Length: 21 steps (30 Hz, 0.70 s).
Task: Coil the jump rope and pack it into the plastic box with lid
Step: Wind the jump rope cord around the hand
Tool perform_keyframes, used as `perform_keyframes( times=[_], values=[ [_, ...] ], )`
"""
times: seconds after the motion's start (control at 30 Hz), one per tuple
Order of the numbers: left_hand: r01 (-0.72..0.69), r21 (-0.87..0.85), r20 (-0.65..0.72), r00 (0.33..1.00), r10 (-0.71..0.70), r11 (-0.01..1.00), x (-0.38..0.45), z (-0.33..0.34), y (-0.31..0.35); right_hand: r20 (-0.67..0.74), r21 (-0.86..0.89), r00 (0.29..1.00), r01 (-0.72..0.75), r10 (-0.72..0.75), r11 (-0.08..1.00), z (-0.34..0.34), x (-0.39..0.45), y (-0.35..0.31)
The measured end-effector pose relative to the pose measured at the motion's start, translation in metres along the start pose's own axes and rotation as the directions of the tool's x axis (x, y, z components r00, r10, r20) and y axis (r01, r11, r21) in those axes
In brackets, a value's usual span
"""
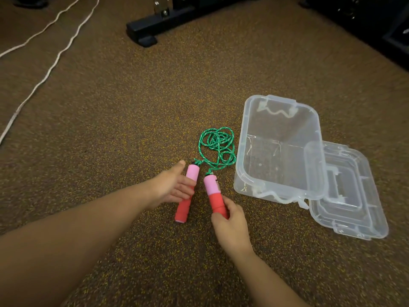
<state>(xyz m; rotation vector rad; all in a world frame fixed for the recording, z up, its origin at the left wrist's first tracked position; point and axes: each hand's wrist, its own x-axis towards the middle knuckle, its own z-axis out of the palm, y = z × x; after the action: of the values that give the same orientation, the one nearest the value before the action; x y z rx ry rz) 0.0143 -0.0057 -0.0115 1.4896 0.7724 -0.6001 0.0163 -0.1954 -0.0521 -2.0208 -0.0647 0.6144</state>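
Observation:
The jump rope lies on the speckled brown floor, its green cord [218, 146] in a loose tangle just left of the clear plastic box [243, 173]. The box stands open and empty. Its clear lid [354, 209] lies on the floor, partly under the box's right side. Two pink-and-red handles point toward me. My left hand [174, 187] lies open across the left handle [184, 206], with fingers touching its middle. My right hand [230, 224] grips the red lower end of the right handle [211, 185].
A black metal equipment foot [143, 33] stands on the floor at the back. A white cable [51, 67] runs along the far left. Dark equipment [376, 29] fills the top right corner.

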Motion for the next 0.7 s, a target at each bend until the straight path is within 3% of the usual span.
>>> perform_keyframes(
  times=[0.13,0.27,0.47,0.7],
  values=[
    [0.078,-0.267,0.148,0.988,-0.039,0.961,0.001,-0.004,0.01,0.102,0.189,0.981,0.141,-0.162,0.972,0.003,-0.01,-0.019],
    [0.152,-0.525,0.318,0.948,0.027,0.837,0.001,-0.005,0.021,0.194,0.279,0.926,0.265,-0.325,0.923,0.0,-0.019,-0.027],
    [0.153,-0.549,0.419,0.901,0.113,0.821,-0.007,-0.01,0.035,0.296,0.184,0.863,0.37,-0.41,0.911,-0.003,-0.03,-0.014],
    [0.03,-0.572,0.325,0.926,0.193,0.82,-0.022,-0.009,0.048,0.426,0.021,0.822,0.407,-0.377,0.913,0.002,-0.033,0.004]
  ],
)
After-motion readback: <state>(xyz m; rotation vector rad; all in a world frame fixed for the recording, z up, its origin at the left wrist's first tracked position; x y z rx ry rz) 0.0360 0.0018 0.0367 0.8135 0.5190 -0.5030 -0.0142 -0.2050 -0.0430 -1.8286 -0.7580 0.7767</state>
